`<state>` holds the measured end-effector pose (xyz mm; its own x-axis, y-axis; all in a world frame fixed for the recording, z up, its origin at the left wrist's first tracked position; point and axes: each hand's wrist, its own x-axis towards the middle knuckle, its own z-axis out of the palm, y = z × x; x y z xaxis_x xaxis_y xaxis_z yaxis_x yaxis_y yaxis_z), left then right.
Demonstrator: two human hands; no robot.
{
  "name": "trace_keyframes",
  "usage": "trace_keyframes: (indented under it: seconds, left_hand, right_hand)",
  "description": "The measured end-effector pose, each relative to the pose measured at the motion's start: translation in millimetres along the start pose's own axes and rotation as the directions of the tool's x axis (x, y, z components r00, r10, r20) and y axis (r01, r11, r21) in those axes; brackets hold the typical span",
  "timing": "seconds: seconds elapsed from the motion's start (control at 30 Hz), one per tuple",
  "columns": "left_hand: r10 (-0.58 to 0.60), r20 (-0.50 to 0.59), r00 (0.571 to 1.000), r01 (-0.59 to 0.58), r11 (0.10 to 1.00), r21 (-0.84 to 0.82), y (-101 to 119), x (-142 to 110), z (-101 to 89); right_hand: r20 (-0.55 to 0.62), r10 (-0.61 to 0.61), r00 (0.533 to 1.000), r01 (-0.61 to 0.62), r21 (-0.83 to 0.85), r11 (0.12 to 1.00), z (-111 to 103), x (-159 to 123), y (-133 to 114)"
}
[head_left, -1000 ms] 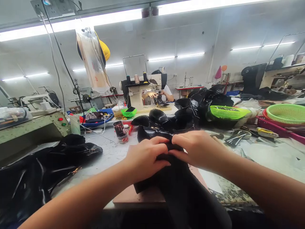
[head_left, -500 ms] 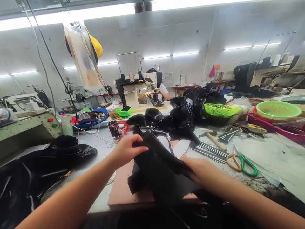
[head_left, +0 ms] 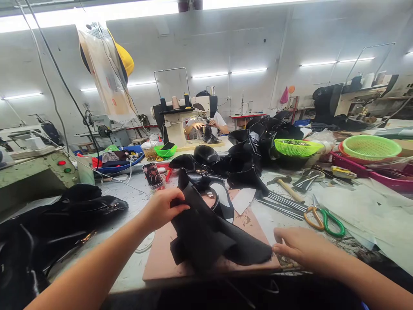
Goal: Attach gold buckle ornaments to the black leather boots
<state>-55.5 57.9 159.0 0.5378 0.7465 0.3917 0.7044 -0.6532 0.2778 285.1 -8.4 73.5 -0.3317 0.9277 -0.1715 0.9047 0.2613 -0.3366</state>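
A matte black boot upper (head_left: 206,228) lies slanted over a pinkish board (head_left: 158,262) in front of me. My left hand (head_left: 164,209) pinches its upper left edge between thumb and fingers and holds that end raised. At the lower right tip of the upper is my right hand (head_left: 300,245), its thumb and forefinger apart, the thumb beside or just touching the tip. Behind the upper, on the board, are a white-faced black piece (head_left: 222,198) and a white pointed piece (head_left: 244,200). Glossy black boots (head_left: 206,157) are heaped beyond.
Scissors (head_left: 325,219) with orange and green handles, a hammer (head_left: 290,190) and black-and-white strips (head_left: 284,206) lie to the right. A phone (head_left: 151,175) stands at left of centre. More black boots (head_left: 64,228) lie left. A person's hands (head_left: 204,125) work at a sewing machine opposite.
My right hand has come off the upper's middle and moved right and down to its tip, its fingers now apart. My left hand keeps its pinch, shifted slightly left.
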Motion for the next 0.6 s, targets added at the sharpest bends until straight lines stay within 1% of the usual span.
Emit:
trace_keyframes:
  seconds: [0.03, 0.07, 0.1, 0.17, 0.2, 0.23, 0.27, 0.3, 0.33, 0.37, 0.4, 0.43, 0.47, 0.5, 0.53, 0.57, 0.6]
  left_hand:
    - [0.042, 0.020, 0.999, -0.041, 0.999, -0.030, 8, 0, 0.9]
    - [0.095, 0.049, 0.994, -0.092, 0.994, -0.057, 19, 1, 2.1]
    - [0.158, 0.085, 0.984, -0.151, 0.985, -0.078, 31, 3, 3.2]
    - [0.291, 0.138, 0.947, -0.278, 0.955, -0.102, 55, 7, 4.6]
    - [0.355, 0.154, 0.922, -0.340, 0.934, -0.112, 65, 9, 4.7]
    - [0.406, 0.154, 0.901, -0.391, 0.913, -0.118, 73, 10, 4.7]
    - [0.439, 0.132, 0.889, -0.427, 0.897, -0.112, 77, 10, 5.0]
    - [0.451, 0.079, 0.889, -0.444, 0.891, -0.091, 78, 9, 5.9]
    - [0.438, -0.003, 0.899, -0.438, 0.897, -0.058, 76, 6, 7.8]
    - [0.400, -0.108, 0.910, -0.405, 0.914, -0.030, 72, 3, 11.2]
    - [0.331, -0.230, 0.915, -0.346, 0.938, -0.028, 66, -2, 16.1]
    - [0.232, -0.337, 0.912, -0.271, 0.960, -0.073, 61, -7, 22.4]
    - [0.100, -0.403, 0.910, -0.187, 0.965, -0.183, 56, -13, 29.9]
    - [-0.061, -0.415, 0.908, -0.099, 0.930, -0.355, 53, -19, 38.2]
    - [-0.207, -0.316, 0.926, -0.005, 0.830, -0.558, 52, -24, 46.7]
    - [-0.312, -0.189, 0.931, 0.088, 0.694, -0.715, 52, -29, 55.0]
    - [-0.380, -0.082, 0.921, 0.168, 0.578, -0.798, 54, -34, 62.6]
  right_hand:
    - [-0.038, -0.024, 0.999, 0.026, 0.058, 0.998, -4, -1, -2]
    - [-0.093, -0.066, 0.993, 0.078, 0.136, 0.988, -8, 0, -8]
    - [-0.161, -0.121, 0.980, 0.155, 0.220, 0.963, -14, 1, -17]
    - [-0.268, -0.219, 0.938, 0.309, 0.369, 0.877, -25, 8, -41]
    - [-0.282, -0.268, 0.921, 0.372, 0.442, 0.816, -30, 13, -54]
    - [-0.271, -0.315, 0.910, 0.413, 0.515, 0.751, -33, 18, -66]
    - [-0.252, -0.352, 0.901, 0.432, 0.576, 0.694, -35, 23, -76]
    - [-0.247, -0.369, 0.896, 0.438, 0.625, 0.646, -35, 28, -84]
    - [-0.262, -0.357, 0.897, 0.437, 0.658, 0.614, -34, 31, -90]
    - [-0.295, -0.320, 0.900, 0.433, 0.674, 0.598, -32, 34, -95]
    - [-0.339, -0.266, 0.902, 0.430, 0.682, 0.591, -29, 35, -97]
    - [-0.378, -0.209, 0.902, 0.424, 0.689, 0.588, -25, 36, -99]
    - [-0.405, -0.158, 0.901, 0.415, 0.695, 0.588, -21, 36, -100]
    - [-0.421, -0.121, 0.899, 0.407, 0.701, 0.586, -17, 35, -100]
    - [-0.429, -0.094, 0.898, 0.401, 0.711, 0.578, -12, 35, -100]
    - [-0.431, -0.079, 0.899, 0.398, 0.725, 0.563, -8, 35, -101]
    - [-0.424, -0.078, 0.902, 0.397, 0.744, 0.538, -5, 35, -101]
